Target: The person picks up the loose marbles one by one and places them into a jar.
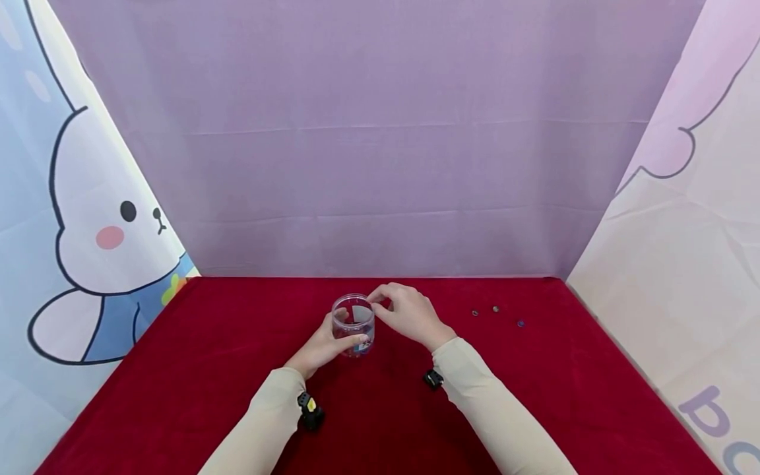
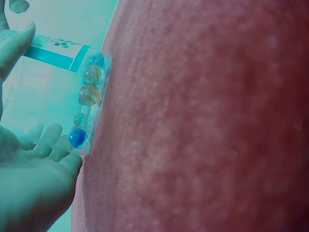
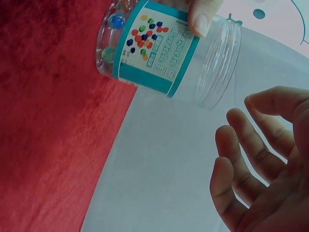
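Two hands at a small clear jar on the red bench

The left hand [image 1: 323,344] curls its fingers round the jar [image 1: 353,324], likely to steady it upright mid-bench; the right hand [image 1: 406,311] hovers at the open rim, fingertips seemingly together, whether on anything I cannot tell. The jar has a teal label and marbles [image 2: 89,94] at its bottom. Farther right lie three loose marbles [image 1: 495,309].

The three tiny things [image 1: 495,313] on the worktop [image 1: 208,369] are too small to tell. The right hand [image 1: 406,313] hides part of the jar [image 1: 353,324] rim. The label's words are too blurry to read.
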`<state>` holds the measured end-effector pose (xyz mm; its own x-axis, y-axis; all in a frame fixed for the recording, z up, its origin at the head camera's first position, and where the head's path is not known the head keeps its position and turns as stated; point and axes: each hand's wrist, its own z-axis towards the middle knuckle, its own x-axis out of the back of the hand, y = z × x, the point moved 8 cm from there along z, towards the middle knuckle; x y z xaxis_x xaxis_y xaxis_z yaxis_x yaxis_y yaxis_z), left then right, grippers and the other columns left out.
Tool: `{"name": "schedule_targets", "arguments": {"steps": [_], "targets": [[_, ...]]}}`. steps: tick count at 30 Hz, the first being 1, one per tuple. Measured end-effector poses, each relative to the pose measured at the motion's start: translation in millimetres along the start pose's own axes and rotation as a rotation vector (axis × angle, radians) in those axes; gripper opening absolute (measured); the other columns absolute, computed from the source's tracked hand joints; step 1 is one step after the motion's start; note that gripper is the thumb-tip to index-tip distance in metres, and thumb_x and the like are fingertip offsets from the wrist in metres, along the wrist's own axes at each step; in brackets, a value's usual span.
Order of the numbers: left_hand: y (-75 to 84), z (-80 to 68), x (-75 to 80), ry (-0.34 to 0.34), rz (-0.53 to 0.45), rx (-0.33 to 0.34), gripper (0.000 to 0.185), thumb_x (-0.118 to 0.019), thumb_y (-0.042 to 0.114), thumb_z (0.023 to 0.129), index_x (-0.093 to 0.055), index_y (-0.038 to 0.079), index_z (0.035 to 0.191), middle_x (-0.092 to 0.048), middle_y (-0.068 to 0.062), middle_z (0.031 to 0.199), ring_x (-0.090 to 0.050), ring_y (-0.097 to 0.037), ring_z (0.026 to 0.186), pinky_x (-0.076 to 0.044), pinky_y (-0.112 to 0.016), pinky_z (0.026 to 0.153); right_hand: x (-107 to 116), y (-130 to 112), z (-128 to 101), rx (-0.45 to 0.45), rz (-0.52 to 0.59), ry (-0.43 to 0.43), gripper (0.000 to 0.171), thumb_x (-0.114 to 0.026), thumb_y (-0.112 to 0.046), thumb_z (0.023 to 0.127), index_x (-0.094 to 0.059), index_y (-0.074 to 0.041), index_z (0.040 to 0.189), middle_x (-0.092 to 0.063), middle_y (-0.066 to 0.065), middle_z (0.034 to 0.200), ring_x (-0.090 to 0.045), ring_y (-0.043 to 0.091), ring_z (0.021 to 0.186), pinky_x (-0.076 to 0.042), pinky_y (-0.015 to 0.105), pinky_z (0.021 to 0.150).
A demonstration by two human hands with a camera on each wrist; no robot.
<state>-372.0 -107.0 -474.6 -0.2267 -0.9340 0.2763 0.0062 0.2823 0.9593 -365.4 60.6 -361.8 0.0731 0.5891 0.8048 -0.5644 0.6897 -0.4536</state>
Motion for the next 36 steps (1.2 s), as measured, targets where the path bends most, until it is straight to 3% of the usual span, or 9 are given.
{"name": "schedule_targets", "arguments": {"steps": [25,36], "targets": [[-0.7,-0.9,1.4,-0.008,0.006,0.001,0.1,-0.081,0.048,0.082,-0.023,0.013,0.155,-0.032,-0.01,0.156,-0.031,-0.032,0.141,-0.034,-0.06,0.109,28.6,49.2,-26.6,-0.125,-0.033,0.027,0.016,-0.071,-0.021,0.094,-0.073,-0.023,0.11,-0.068,-0.007,0.107,-0.059,0.009,0.079,-0.053,0.034,0.07],[0.5,-3.9,2.4,-0.011,0.002,-0.001,0.101,-0.081,0.047,0.083,-0.021,0.012,0.156,-0.032,-0.01,0.156,-0.03,-0.033,0.141,-0.034,-0.061,0.108,31.7,73.4,-43.0,-0.163,-0.076,-0.012,0.014,-0.07,-0.019,0.094,-0.073,-0.023,0.106,-0.066,-0.008,0.101,-0.056,0.008,0.073,-0.048,0.031,0.061]]}}
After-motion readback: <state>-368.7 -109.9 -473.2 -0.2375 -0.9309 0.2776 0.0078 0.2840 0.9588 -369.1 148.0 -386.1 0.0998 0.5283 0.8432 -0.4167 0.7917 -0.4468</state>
